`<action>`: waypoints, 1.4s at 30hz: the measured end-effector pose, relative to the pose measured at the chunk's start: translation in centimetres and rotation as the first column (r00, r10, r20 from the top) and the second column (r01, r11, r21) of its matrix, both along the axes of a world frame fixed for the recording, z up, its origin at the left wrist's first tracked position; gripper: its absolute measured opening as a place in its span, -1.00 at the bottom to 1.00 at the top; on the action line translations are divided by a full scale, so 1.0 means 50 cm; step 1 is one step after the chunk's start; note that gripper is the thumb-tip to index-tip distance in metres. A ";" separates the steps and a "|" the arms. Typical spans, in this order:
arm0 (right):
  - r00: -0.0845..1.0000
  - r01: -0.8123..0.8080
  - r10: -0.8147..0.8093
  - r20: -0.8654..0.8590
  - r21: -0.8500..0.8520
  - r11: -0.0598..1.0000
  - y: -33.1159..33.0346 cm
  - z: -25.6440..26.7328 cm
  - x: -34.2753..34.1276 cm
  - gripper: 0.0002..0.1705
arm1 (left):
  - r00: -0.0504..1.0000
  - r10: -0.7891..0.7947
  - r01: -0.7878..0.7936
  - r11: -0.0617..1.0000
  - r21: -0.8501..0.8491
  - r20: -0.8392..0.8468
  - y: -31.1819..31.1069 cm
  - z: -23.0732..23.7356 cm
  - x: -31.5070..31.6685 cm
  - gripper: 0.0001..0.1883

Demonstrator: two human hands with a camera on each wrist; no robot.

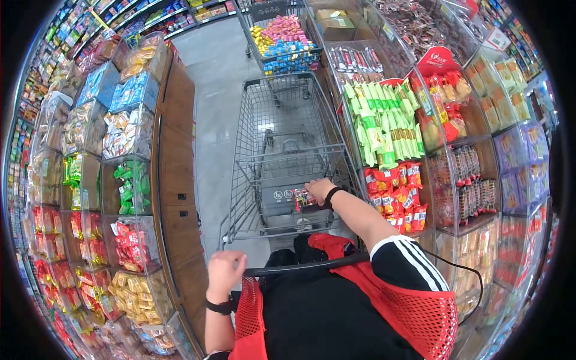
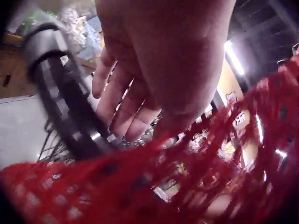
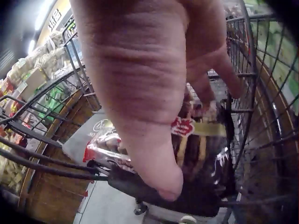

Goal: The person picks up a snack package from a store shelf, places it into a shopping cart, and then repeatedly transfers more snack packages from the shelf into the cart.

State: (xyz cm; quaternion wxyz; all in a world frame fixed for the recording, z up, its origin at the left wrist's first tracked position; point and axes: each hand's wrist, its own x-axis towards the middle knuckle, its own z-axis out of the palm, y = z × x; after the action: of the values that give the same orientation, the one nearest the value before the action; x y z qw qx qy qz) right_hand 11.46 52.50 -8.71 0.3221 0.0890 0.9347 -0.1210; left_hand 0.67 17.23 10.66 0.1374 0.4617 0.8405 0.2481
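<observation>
"Snack packet: where does it lie?"

"At the near end of the wire cart, beside the printed signs on the grey panel. From the right wrist, the cart's wire side shows just past it. Right hand is over it."

"Gripped?"

"Its fingers look spread toward the packet's far edge, with the thumb angled down across the near side. I can't tell whether any fingertip presses on it."

"Left hand?"

"Just beside the left end of the handle. Its fingers look fairly straight, narrow gaps between them, pinching nothing."

"Room to move?"

"On the left, a strip of grey floor separates the cart's edge from the wooden base. The right rim runs close beside the bins, near the green packets. A second cart stands just beyond the front edge."
</observation>
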 end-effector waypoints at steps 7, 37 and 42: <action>0.921 0.052 -0.217 -0.325 -0.450 0.891 0.047 0.150 0.042 -0.35 | 0.972 -0.141 0.150 0.988 0.033 -0.187 0.221 0.023 -0.126 -0.48; 0.397 0.358 -0.853 -0.338 -0.799 0.483 -0.131 0.469 0.332 -0.09 | 0.861 -0.504 0.506 0.842 -0.188 0.064 0.183 -0.133 -0.075 -0.82; 0.456 0.416 -0.842 -0.288 -0.767 0.488 -0.126 0.493 0.295 0.04 | 0.860 -0.479 0.508 0.830 -0.229 0.173 0.169 -0.126 -0.060 -0.82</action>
State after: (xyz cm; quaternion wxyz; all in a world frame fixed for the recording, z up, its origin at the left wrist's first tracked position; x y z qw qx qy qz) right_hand 26.21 46.19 15.94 -0.0810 0.2991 0.7772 -0.5477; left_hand -2.34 25.67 4.36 0.3028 0.6265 0.7092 0.1134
